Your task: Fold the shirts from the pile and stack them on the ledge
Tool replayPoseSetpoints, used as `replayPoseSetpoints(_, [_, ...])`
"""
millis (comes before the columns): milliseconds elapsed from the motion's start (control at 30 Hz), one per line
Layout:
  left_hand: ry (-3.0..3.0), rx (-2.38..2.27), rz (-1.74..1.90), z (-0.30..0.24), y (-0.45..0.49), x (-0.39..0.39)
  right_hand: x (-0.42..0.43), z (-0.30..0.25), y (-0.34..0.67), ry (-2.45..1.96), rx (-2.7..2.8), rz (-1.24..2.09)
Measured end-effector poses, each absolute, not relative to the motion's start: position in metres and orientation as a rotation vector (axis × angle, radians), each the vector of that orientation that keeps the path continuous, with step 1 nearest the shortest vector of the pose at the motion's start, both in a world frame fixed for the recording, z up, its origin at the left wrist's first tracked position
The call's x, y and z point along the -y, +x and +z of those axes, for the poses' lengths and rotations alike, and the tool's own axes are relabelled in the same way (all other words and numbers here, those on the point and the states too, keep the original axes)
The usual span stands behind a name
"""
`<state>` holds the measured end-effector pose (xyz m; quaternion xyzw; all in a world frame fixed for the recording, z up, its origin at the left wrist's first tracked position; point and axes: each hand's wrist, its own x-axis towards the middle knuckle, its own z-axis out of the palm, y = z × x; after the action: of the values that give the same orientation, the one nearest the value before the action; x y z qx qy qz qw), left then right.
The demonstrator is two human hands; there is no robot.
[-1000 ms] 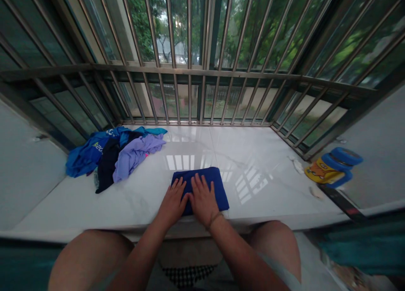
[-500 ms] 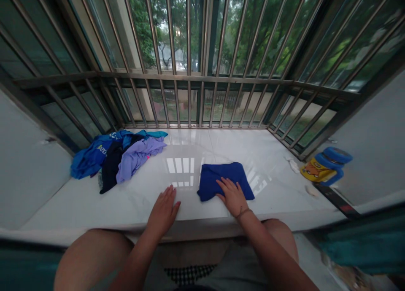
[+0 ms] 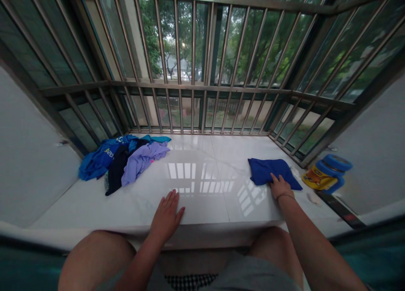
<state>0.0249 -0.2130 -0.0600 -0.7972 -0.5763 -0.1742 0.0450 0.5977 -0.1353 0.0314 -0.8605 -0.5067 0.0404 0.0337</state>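
Observation:
A folded dark blue cloth (image 3: 268, 171) lies on the white marble sill (image 3: 202, 185), toward the right. My right hand (image 3: 279, 186) rests on the cloth's near edge, fingers stretched forward over it. My left hand (image 3: 167, 214) lies flat and open on the bare marble near the front edge, holding nothing. A heap of unfolded clothes (image 3: 123, 161), blue, dark navy and lilac, sits at the back left of the sill.
Metal window bars (image 3: 196, 92) fence the sill on three sides, with trees beyond. A blue and yellow container (image 3: 327, 173) lies at the right end of the sill by small white scraps (image 3: 313, 196). My bare knees are below the front edge.
My right hand has slid the folded blue cloth from the middle front of the sill to the right. My left hand came off the cloth and now lies flat on the marble.

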Motion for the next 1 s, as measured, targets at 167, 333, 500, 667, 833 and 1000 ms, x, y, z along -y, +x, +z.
replayPoseSetpoints(167, [-2.477, 1.835, -0.584, -0.060, 0.027, 0.215, 0.166, 0.001, 0.555, -2.580, 1.440, -0.032])
replayPoseSetpoints(333, [-2.569, 2.093, -0.823, -0.059, 0.014, 0.196, 0.249, -0.068, 0.482, -2.169, 1.711, -0.173])
replayPoseSetpoints(500, [-2.128, 2.371, -1.126, -0.009, -0.043, 0.131, 0.313, -0.099, 0.441, -1.957, 1.801, -0.197])
replayPoseSetpoints(667, [-1.803, 2.495, -0.889, 0.060, -0.107, 0.076, 0.329, -0.086, 0.449, -2.006, 1.949, -0.123])
replayPoseSetpoints(833, [-1.635, 2.749, -0.682, 0.078, -0.128, 0.073, 0.349, -0.096, 0.460, -1.915, 1.983, -0.045])
replayPoseSetpoints(1000, [-1.692, 2.766, -0.672, 0.084, -0.126, 0.087, 0.386, -0.124, 0.452, -1.961, 2.012, 0.078])
